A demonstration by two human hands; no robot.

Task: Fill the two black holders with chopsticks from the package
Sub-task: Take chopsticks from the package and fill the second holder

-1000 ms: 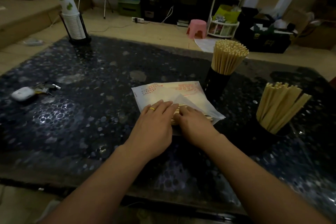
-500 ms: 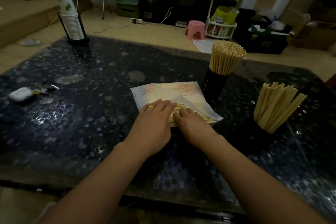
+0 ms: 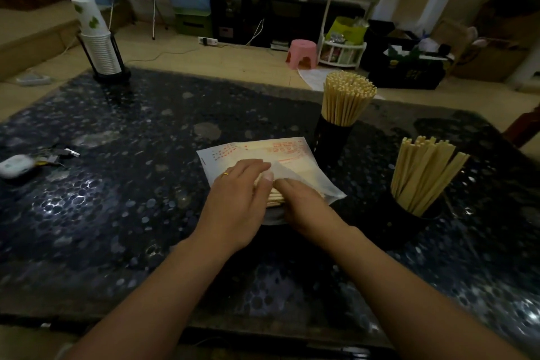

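Head camera view, looking down over a dark glossy tabletop with a pebble-like speckled pattern that catches dim reflections. A flat translucent white plastic package printed with red lettering lies near the middle of this table, and all places below are given from it. Pale wooden chopsticks show at its near, open end. The left hand, wearing a gold ring, lies over the near left part of the package, fingers bent over the chopstick ends; whether it actually grips them I cannot tell. The right hand rests on the near right part, its fingers curled at the chopsticks under a lifted flap of plastic.

Just beyond the package's right corner stands a tall black cylindrical holder, packed with upright chopsticks. Further right and nearer stands a second black holder, partly filled, its flatter chopsticks leaning right.

Far to the left lie a small white case and some keys. At the far left table corner stands a black rack holding a stack of white paper cups.

Beyond the table, the room has a light floor, a pink plastic stool, a white shelf trolley, blue and green storage boxes, a power strip with trailing cables and cardboard boxes at the right.
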